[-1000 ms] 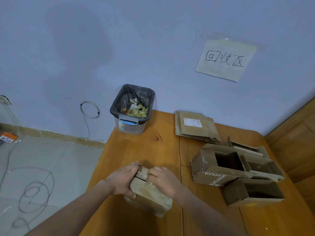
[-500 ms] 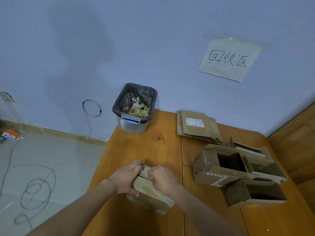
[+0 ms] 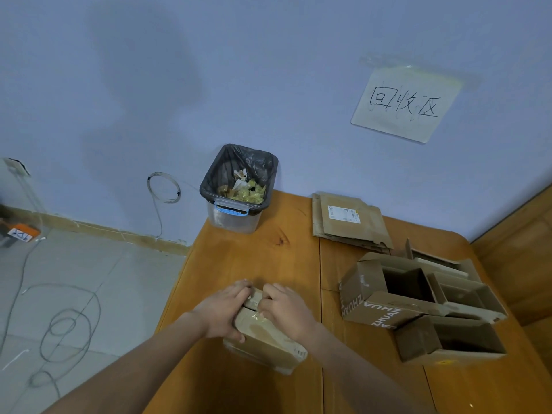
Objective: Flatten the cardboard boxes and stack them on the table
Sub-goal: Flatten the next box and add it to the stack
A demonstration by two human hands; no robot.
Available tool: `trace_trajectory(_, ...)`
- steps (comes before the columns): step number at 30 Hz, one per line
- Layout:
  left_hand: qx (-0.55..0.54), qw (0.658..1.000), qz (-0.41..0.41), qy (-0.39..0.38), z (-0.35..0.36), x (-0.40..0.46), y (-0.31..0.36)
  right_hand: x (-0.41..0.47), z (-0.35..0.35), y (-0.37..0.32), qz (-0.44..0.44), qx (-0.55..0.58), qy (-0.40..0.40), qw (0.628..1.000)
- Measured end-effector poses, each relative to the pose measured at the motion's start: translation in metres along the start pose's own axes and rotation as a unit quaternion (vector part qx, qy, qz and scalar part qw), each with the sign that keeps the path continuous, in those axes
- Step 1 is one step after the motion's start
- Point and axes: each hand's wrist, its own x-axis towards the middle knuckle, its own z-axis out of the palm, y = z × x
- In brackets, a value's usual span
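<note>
Head view: both hands, left (image 3: 223,312) and right (image 3: 287,309), curled in a grip on box (image 3: 270,343) far end; long axis runs back toward body; stack (image 3: 349,221) beyond, right.

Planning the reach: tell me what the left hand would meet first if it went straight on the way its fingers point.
The left hand grips the small cardboard box, fingers pointing rightward; it would likely meet the right hand first, gripping the same end.

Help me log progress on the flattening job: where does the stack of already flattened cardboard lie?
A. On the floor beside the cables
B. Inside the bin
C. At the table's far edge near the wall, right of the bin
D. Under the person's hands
C: the flattened cardboard lies on the table by the wall, right of the bin.
</note>
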Motion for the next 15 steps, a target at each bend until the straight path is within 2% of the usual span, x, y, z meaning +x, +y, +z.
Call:
trace_trajectory(3,-0.005,1.0,0.002,0.001,0.0,0.0,-0.001,-0.01,0.0,0.004,-0.045,0.022,0.042,0.998)
trace_trajectory(6,-0.005,1.0,0.002,0.005,0.001,0.0,-0.002,-0.024,0.005,0.011,-0.108,-0.017,0.077,0.991)
trace_trajectory(9,-0.009,1.0,-0.004,0.008,0.001,0.0,-0.004,-0.043,0.009,0.026,-0.124,-0.071,0.045,0.989)
trace_trajectory(15,-0.014,1.0,0.0,0.008,0.003,-0.001,-0.006,-0.084,0.014,0.045,-0.08,-0.169,-0.042,0.981)
